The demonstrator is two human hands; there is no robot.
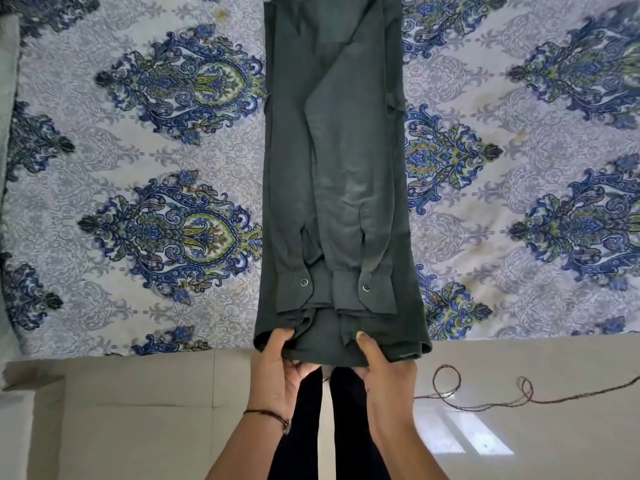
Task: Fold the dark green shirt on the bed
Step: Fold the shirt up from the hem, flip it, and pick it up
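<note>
Head view: dark green shirt [339, 174] folded narrow, sleeves inward.

The dark green cloth shirt [341, 174] looks matt, with shiny metal snaps [304, 282]. The blue-patterned cotton-like bed sheet [156, 150] is matt; the cream floor tiles [554, 427] are glossy.

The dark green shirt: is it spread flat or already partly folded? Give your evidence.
Partly folded. The dark green shirt forms a narrow strip, both sleeves laid lengthwise on top, cuffs near the hem.
</note>
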